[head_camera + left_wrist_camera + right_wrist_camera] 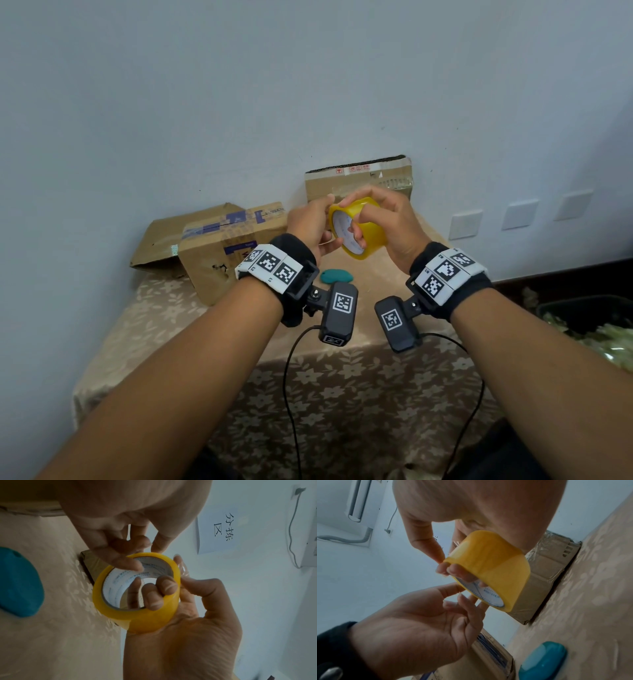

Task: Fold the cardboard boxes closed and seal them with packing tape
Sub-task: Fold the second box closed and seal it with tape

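A yellow packing tape roll point(363, 240) is held up in the air above the table, between both hands. My right hand point(356, 210) grips it, with fingers point(164, 588) hooked through the white core and the thumb on the outer face. My left hand point(332, 221) pinches the roll's near rim between thumb and finger point(126, 562). One cardboard box point(219, 246) with blue-printed tape sits at the left, a flap sticking out. A second cardboard box point(356, 178) stands against the wall, partly hidden behind my hands.
A teal oval object point(335, 275) lies on the floral tablecloth point(342, 377) just below the hands. A dark bin point(599, 325) with pale scraps stands at the right of the table. The wall runs close behind the boxes. Camera cables hang from both wrists.
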